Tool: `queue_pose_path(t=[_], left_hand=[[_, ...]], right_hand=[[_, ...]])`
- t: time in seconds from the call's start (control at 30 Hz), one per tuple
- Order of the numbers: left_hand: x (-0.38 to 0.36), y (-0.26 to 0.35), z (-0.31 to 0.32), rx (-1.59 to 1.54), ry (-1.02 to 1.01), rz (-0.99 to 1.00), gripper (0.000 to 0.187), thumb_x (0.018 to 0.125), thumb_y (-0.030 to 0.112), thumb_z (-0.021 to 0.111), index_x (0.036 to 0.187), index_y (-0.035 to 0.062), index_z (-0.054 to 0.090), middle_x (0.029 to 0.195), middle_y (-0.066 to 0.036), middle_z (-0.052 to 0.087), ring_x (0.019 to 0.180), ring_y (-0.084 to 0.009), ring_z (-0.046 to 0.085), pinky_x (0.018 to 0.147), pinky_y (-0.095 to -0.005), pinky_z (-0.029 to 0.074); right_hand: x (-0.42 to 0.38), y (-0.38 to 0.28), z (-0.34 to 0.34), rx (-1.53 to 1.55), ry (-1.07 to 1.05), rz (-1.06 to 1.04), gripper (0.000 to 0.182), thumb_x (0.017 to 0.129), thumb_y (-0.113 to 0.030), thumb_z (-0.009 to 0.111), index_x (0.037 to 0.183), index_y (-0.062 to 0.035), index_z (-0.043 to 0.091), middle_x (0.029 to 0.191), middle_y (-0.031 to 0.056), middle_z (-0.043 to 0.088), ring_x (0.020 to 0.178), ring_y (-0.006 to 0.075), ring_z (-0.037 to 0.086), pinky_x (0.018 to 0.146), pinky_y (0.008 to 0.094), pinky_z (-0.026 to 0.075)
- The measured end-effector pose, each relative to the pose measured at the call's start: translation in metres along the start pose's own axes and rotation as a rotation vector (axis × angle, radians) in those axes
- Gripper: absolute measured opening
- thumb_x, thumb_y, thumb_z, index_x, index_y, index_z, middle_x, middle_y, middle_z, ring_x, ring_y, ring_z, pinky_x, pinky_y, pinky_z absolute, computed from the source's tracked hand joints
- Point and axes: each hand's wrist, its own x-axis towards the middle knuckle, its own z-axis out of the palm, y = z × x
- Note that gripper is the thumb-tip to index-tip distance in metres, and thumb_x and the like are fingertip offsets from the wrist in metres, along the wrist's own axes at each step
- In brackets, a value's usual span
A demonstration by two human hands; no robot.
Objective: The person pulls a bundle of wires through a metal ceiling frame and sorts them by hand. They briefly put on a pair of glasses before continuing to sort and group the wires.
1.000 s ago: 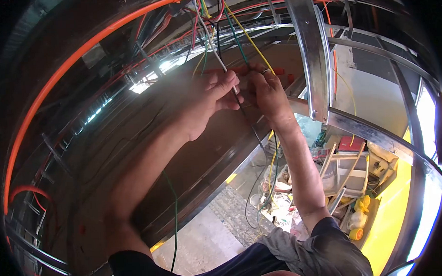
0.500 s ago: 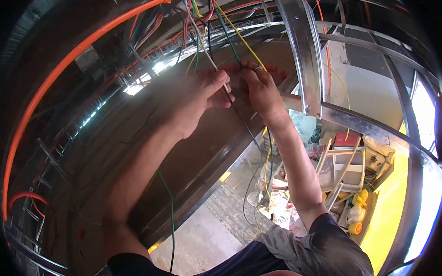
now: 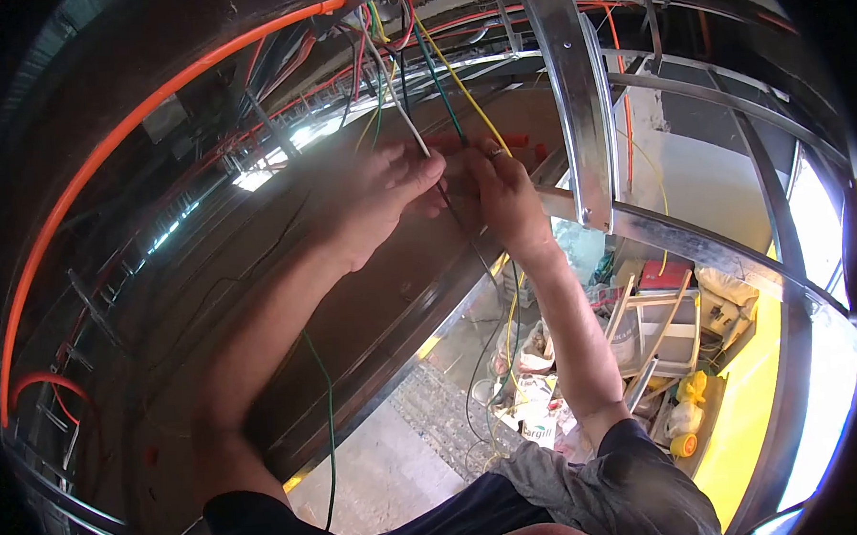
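Bare arms reach up from the bottom of the head view to hanging wires. My left hand [image 3: 387, 198] is closed on a white wire [image 3: 400, 106], which runs down between thumb and fingers; some fingers are blurred. A dark wire [image 3: 460, 218] trails below that hand. Just to the right, my right hand [image 3: 511, 192] pinches a green wire [image 3: 439, 81] and a yellow wire [image 3: 464, 89], its fingertips near the left hand. Behind the fingers lies an orange tube [image 3: 509, 141], partly hidden.
A metal stud [image 3: 574, 99] hangs right of the hands and meets a metal rail [image 3: 705, 241]. An orange conduit [image 3: 117, 138] curves along the left. Below right are a wooden-framed item [image 3: 656, 329], bags and a yellow panel [image 3: 749, 387]. A green wire [image 3: 330, 425] dangles at lower centre.
The left hand's fingers have shifted around the white wire, and its thumb sits slightly lower. The right hand is slightly lower too. The whole view has shifted slightly.
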Motion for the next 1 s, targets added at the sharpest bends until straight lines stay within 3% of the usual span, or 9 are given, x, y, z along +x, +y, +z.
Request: queue_pose_path(t=[0.13, 0.2, 0.3, 0.53, 0.6, 0.7, 0.77, 0.83, 1.0], left_hand=[[-0.002, 0.001, 0.004, 0.016, -0.001, -0.015, 0.026, 0.098, 0.025, 0.061, 0.116, 0.0062, 0.063, 0.093, -0.001, 0.063, 0.085, -0.0102, 0.062, 0.076, -0.0261, 0.052], [-0.002, -0.001, 0.003, 0.015, -0.010, -0.018, 0.028, 0.098, 0.025, 0.061, 0.118, 0.0060, 0.062, 0.094, 0.000, 0.062, 0.085, -0.0098, 0.062, 0.077, -0.0260, 0.052], [-0.003, -0.002, 0.000, 0.039, -0.028, -0.020, 0.030, 0.099, 0.026, 0.059, 0.121, 0.0058, 0.062, 0.097, 0.000, 0.062, 0.086, -0.0094, 0.062, 0.078, -0.0257, 0.052], [-0.005, 0.007, 0.003, 0.075, -0.039, -0.039, 0.032, 0.100, 0.025, 0.056, 0.126, 0.0047, 0.060, 0.101, 0.000, 0.063, 0.090, -0.0093, 0.062, 0.078, -0.0257, 0.052], [-0.005, 0.004, 0.003, 0.053, -0.022, -0.035, 0.031, 0.100, 0.025, 0.057, 0.124, 0.0048, 0.061, 0.100, 0.000, 0.063, 0.089, -0.0091, 0.062, 0.077, -0.0254, 0.052], [-0.001, -0.005, -0.004, 0.045, 0.001, -0.038, 0.029, 0.099, 0.025, 0.058, 0.119, 0.0050, 0.062, 0.098, 0.001, 0.064, 0.086, -0.0087, 0.062, 0.075, -0.0249, 0.051], [0.003, -0.011, -0.010, 0.054, 0.008, -0.047, 0.027, 0.099, 0.026, 0.059, 0.117, 0.0050, 0.062, 0.096, 0.001, 0.064, 0.084, -0.0085, 0.062, 0.074, -0.0247, 0.051], [0.009, -0.014, -0.018, 0.300, 0.249, 0.011, 0.026, 0.098, 0.026, 0.061, 0.114, 0.0051, 0.062, 0.092, 0.002, 0.064, 0.080, -0.0078, 0.061, 0.072, -0.0239, 0.050], [0.021, -0.042, -0.047, 0.851, 0.505, 0.433, 0.031, 0.094, 0.028, 0.067, 0.122, 0.0153, 0.060, 0.109, -0.004, 0.062, 0.094, -0.0128, 0.060, 0.081, -0.0287, 0.050]], right_hand=[[-0.013, 0.000, -0.001, -0.115, 0.026, -0.013, 0.029, 0.099, -0.018, 0.048, 0.119, -0.0012, 0.060, 0.078, 0.0143, 0.061, 0.070, 0.0217, 0.061, 0.070, 0.0343, 0.049], [-0.012, 0.015, 0.001, -0.391, 0.106, -0.401, 0.029, 0.097, -0.016, 0.050, 0.120, -0.0018, 0.060, 0.087, 0.0220, 0.064, 0.083, 0.0339, 0.066, 0.078, 0.0379, 0.051], [-0.011, 0.022, -0.003, -0.367, 0.073, -0.362, 0.027, 0.097, -0.014, 0.051, 0.119, -0.0032, 0.061, 0.094, 0.0216, 0.067, 0.089, 0.0370, 0.066, 0.079, 0.0375, 0.052], [-0.014, 0.007, -0.008, -0.367, -0.088, -0.167, 0.021, 0.097, -0.014, 0.053, 0.110, -0.0014, 0.062, 0.085, 0.0169, 0.067, 0.078, 0.0270, 0.067, 0.069, 0.0337, 0.052], [-0.017, -0.003, -0.004, 0.126, -0.062, 0.134, 0.024, 0.103, -0.015, 0.042, 0.117, -0.0048, 0.059, 0.065, -0.0076, 0.048, 0.056, 0.0002, 0.038, 0.050, 0.0188, 0.029], [-0.018, -0.006, -0.008, 0.048, -0.047, 0.110, 0.024, 0.100, -0.018, 0.050, 0.109, -0.0024, 0.065, 0.072, 0.0046, 0.061, 0.067, 0.0092, 0.056, 0.061, 0.0274, 0.045], [-0.017, 0.000, -0.009, 0.010, -0.044, 0.078, 0.024, 0.100, -0.019, 0.050, 0.110, -0.0028, 0.065, 0.072, 0.0048, 0.061, 0.066, 0.0098, 0.055, 0.061, 0.0278, 0.045], [-0.017, 0.002, -0.009, -0.029, -0.041, 0.050, 0.024, 0.100, -0.019, 0.050, 0.110, -0.0032, 0.065, 0.072, 0.0050, 0.061, 0.065, 0.0104, 0.055, 0.060, 0.0282, 0.044], [-0.017, -0.005, -0.010, -0.090, -0.033, 0.085, 0.024, 0.100, -0.018, 0.050, 0.112, -0.0055, 0.066, 0.076, 0.0078, 0.065, 0.067, 0.0154, 0.056, 0.064, 0.0303, 0.045]])
